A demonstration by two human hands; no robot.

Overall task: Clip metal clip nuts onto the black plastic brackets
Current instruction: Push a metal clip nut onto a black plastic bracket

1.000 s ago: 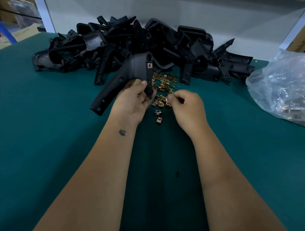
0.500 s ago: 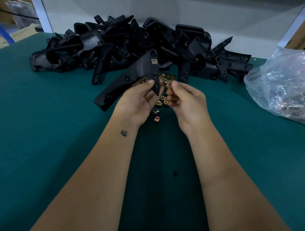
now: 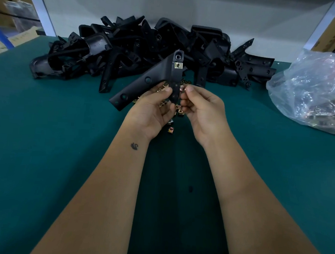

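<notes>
My left hand (image 3: pixel 152 110) grips a black plastic bracket (image 3: pixel 145 82) lifted above the green table, its long arm sloping down to the left. One metal clip nut (image 3: pixel 178 65) sits clipped near the bracket's top end. My right hand (image 3: pixel 201 107) pinches another clip nut (image 3: pixel 182 88) between thumb and forefinger, right against the bracket's lower right edge. Loose brass-coloured clip nuts (image 3: pixel 180 112) lie on the table under and between my hands, partly hidden by them.
A big heap of black brackets (image 3: pixel 152 47) fills the back of the green table (image 3: pixel 44 139). A clear plastic bag (image 3: pixel 314 92) of metal parts lies at the right. Cardboard boxes stand beyond the table's corners.
Both hands rose from the table. My right hand picked a clip nut from the loose pile and brought it to the bracket's edge. The bracket tilted more upright.
</notes>
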